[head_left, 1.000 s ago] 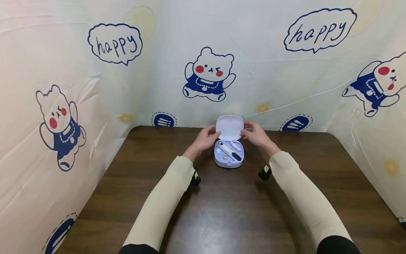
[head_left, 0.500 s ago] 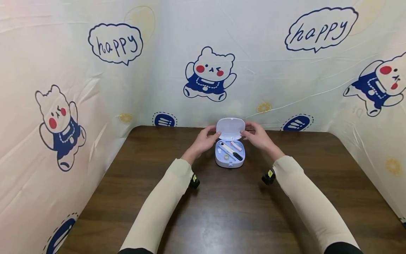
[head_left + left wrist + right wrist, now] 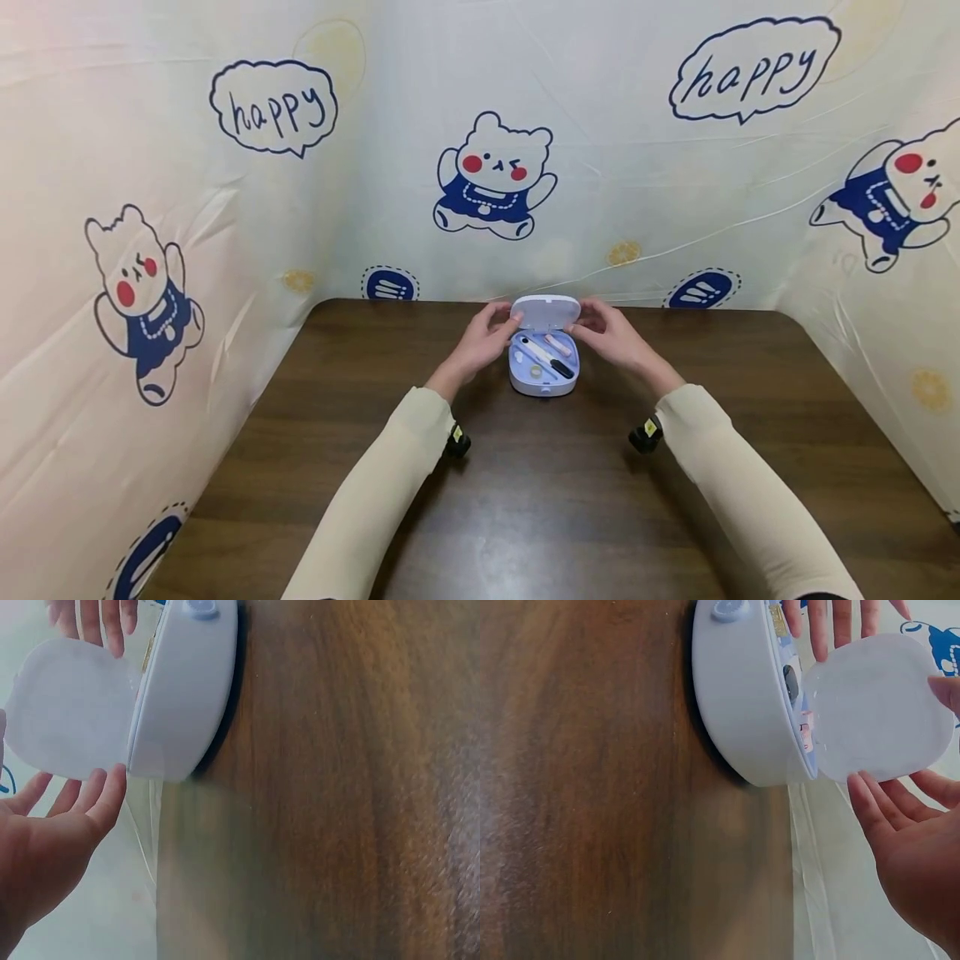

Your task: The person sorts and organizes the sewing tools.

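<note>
A small pale-lavender case stands on the table with its hinged lid raised and leaning partly forward. My left hand holds the lid's left edge, and my right hand holds its right edge. In the right wrist view the right thumb lies over the lid's inner face and the other fingers are along its edge. Inside the case lie a white stick with a black end, a pink-and-white piece and a small yellowish round item.
The dark wooden table stretches toward me in front of the case. Behind and at both sides hangs a pale printed cloth, close beyond the table's back edge. A black wrist camera sits under the right sleeve, another under the left.
The lid has tilted forward and down, from nearly upright to lower over the case. Both hands have moved with it, still at its edges. The case has barely shifted.
</note>
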{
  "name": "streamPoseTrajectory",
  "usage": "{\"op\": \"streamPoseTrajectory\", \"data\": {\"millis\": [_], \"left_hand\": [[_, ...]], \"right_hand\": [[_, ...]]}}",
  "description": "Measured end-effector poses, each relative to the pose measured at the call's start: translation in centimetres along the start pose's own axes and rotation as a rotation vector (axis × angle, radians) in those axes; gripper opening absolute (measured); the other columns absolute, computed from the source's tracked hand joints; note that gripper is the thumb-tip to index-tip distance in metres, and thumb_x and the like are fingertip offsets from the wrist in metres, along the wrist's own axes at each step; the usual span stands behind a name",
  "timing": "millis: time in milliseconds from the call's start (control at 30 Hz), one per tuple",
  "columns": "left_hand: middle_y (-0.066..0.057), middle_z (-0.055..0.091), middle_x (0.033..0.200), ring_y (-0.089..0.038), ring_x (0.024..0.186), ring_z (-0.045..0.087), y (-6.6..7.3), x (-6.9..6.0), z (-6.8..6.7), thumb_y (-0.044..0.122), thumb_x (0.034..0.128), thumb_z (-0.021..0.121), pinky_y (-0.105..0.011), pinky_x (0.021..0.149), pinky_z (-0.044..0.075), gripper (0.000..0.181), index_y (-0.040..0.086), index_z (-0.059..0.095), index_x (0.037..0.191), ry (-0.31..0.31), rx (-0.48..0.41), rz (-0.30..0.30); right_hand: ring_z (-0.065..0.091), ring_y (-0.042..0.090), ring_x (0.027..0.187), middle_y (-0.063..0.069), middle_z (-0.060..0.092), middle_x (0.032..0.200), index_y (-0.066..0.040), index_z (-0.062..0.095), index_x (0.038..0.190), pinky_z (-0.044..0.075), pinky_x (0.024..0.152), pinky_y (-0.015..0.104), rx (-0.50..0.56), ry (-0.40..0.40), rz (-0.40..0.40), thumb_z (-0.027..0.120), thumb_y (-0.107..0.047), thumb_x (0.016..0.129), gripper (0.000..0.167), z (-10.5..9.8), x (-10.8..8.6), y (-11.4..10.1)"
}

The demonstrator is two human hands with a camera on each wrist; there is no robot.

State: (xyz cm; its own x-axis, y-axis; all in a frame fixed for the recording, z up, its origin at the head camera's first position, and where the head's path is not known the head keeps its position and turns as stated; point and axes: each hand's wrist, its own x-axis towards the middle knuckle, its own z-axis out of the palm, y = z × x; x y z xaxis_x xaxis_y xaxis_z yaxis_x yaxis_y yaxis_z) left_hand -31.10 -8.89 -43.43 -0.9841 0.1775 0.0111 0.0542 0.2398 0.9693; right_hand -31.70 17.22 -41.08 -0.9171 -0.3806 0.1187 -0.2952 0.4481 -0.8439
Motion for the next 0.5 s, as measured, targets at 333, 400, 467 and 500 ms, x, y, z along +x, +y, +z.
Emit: {"op": "streamPoseTrajectory", "data": {"millis": [333, 400, 467, 500], "left_hand": [[-0.010, 0.055, 0.140, -0.025, 0.126, 0.060, -0.4, -0.2, 0.1, 0.048, 0.1030, 0.058, -0.037, 0.095, 0.055, 0.053, 0.010, 0.053, 0.141, 0.014, 0.033, 0.056], [-0.010, 0.056, 0.139, -0.025, 0.125, 0.060, -0.4, -0.2, 0.1, 0.049, 0.1025, 0.058, -0.039, 0.096, 0.055, 0.052, 0.011, 0.055, 0.138, 0.020, 0.057, 0.066], [-0.008, 0.057, 0.137, -0.025, 0.125, 0.060, -0.5, -0.3, 0.1, 0.051, 0.1013, 0.059, -0.041, 0.097, 0.054, 0.052, 0.012, 0.057, 0.136, 0.024, 0.100, 0.072], [-0.008, 0.057, 0.137, -0.025, 0.124, 0.060, -0.6, -0.4, 0.1, 0.052, 0.1005, 0.060, -0.042, 0.098, 0.053, 0.052, 0.013, 0.058, 0.135, 0.024, 0.127, 0.073]], "right_hand": [[0.064, 0.040, 0.115, 0.024, 0.063, 0.125, 0.005, 0.054, 0.134, 0.052, 0.094, 0.050, -0.022, 0.053, -0.024, 0.056, -0.032, 0.107, 0.046, 0.7, -0.5, 0.2], [0.064, 0.038, 0.114, 0.024, 0.063, 0.124, 0.005, 0.054, 0.134, 0.052, 0.093, 0.049, -0.040, 0.066, -0.027, 0.055, -0.032, 0.107, 0.045, 0.9, -0.7, 0.2], [0.064, 0.035, 0.113, 0.022, 0.064, 0.124, 0.002, 0.055, 0.133, 0.052, 0.092, 0.047, -0.059, 0.070, -0.025, 0.056, -0.033, 0.107, 0.043, 1.1, -0.8, 0.4], [0.064, 0.033, 0.111, 0.020, 0.064, 0.123, 0.000, 0.055, 0.133, 0.052, 0.091, 0.046, -0.069, 0.068, -0.026, 0.056, -0.032, 0.107, 0.042, 1.2, -0.9, 0.5]]}}
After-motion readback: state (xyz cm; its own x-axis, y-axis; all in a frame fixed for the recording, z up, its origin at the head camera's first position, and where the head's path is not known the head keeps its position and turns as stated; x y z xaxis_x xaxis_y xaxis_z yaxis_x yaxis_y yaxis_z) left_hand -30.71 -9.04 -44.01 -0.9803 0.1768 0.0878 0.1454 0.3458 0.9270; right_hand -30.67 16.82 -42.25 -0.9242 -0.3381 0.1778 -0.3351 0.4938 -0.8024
